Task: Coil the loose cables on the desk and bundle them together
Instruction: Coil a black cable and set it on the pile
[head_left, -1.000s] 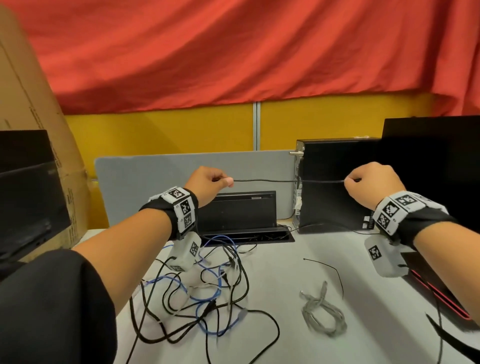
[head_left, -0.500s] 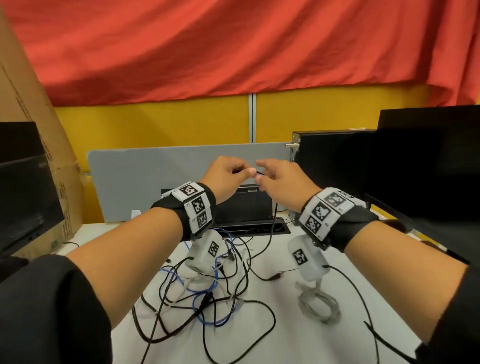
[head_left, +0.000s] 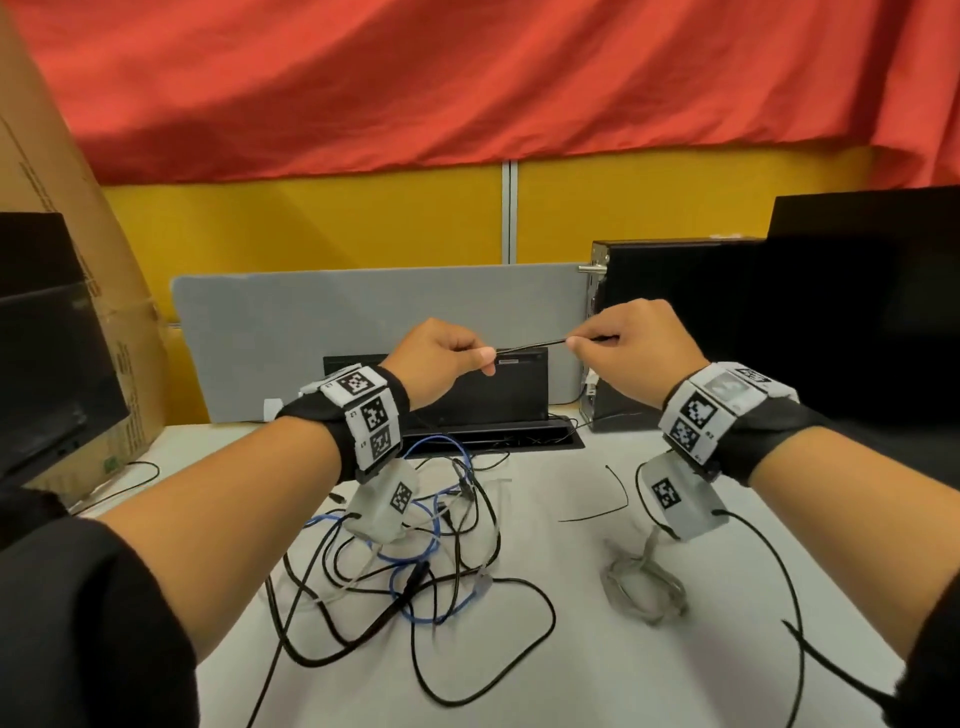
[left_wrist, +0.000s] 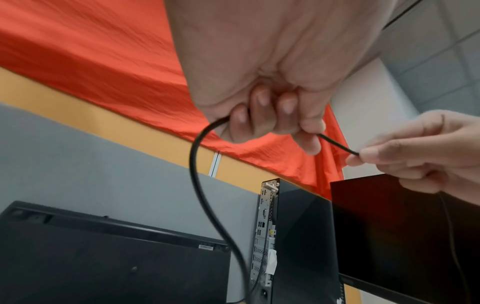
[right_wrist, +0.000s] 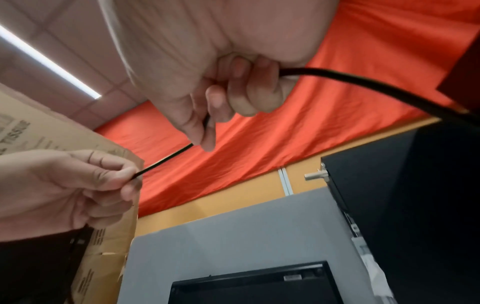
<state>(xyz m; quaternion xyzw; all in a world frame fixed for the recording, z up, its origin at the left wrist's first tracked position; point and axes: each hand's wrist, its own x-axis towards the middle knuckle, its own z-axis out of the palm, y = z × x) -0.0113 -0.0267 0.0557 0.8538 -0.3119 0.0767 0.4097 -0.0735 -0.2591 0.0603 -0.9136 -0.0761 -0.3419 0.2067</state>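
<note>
Both hands are raised above the desk with a thin black cable (head_left: 530, 345) stretched between them. My left hand (head_left: 485, 358) pinches it between thumb and finger, and a loop of the cable (left_wrist: 200, 185) hangs down from its curled fingers. My right hand (head_left: 574, 343) pinches the same cable (right_wrist: 163, 160) a short way to the right, and the rest runs out past its palm. On the desk below lies a tangle of black, blue and white cables (head_left: 415, 561). A coiled grey cable (head_left: 644, 582) lies to the right of the tangle.
A black computer tower (head_left: 675, 332) and a dark monitor (head_left: 872, 312) stand at the right. A grey divider panel (head_left: 311, 332) and a black cable tray (head_left: 488, 426) are behind the hands. A cardboard box (head_left: 78, 260) and another monitor (head_left: 47, 353) stand left. A loose black tie (head_left: 608, 499) lies mid-desk.
The hands met half a second ago and have since drawn apart a little, with a short span of black cable between them. A second ago they were far apart.
</note>
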